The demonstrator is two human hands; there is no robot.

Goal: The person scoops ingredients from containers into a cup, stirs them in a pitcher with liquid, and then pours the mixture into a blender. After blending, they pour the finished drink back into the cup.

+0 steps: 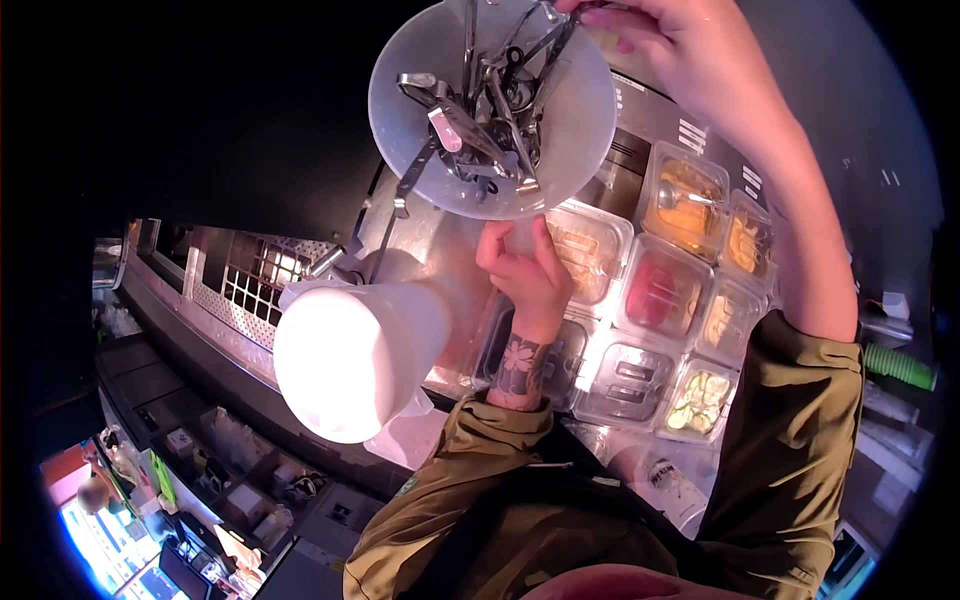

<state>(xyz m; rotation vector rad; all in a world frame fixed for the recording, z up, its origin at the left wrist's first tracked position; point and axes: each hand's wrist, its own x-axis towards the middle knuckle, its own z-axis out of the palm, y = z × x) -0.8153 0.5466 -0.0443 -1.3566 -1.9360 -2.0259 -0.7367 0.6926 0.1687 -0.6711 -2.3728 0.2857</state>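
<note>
The bowl (583, 130) is before you, round, smooth, translucent, its mouth toward you; inside, shiny metal utensils (485, 150) slant several ways; your left forearm partly hides clear boxes (657, 290); your left hand (530, 265), half curled, and right hand (650, 32), fingers bent, meet its rim; how firmly, I cannot tell.

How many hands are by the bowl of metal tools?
2: the left hand by the bowl at its lower rim, the right hand by its upper-right edge, partly cut off.

Clear lidded containers (625, 385); at right, a green stack (900, 367) (perhaps cups).
</note>
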